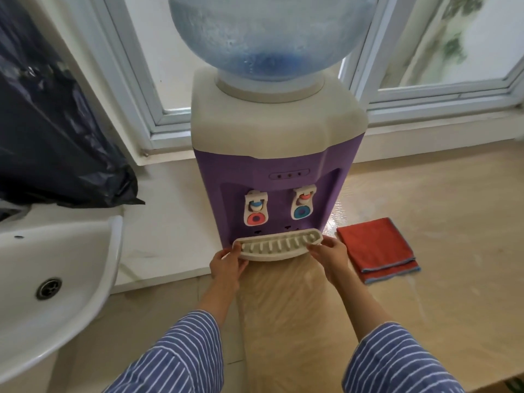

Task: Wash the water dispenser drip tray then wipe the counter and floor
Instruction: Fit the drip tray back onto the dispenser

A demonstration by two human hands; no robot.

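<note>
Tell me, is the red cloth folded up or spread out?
Folded. The red cloth lies flat on the counter beside the water dispenser, with stacked layers showing at its near edge.

Dispenser body blocks behind the tray; open counter left, folded red cloth lies right

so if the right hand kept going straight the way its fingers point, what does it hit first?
The right hand already grips the right end of the drip tray, fingers pointing left and slightly forward. Carrying on, it would likely meet the purple dispenser front just behind the tray, though depth there is unclear.
</note>
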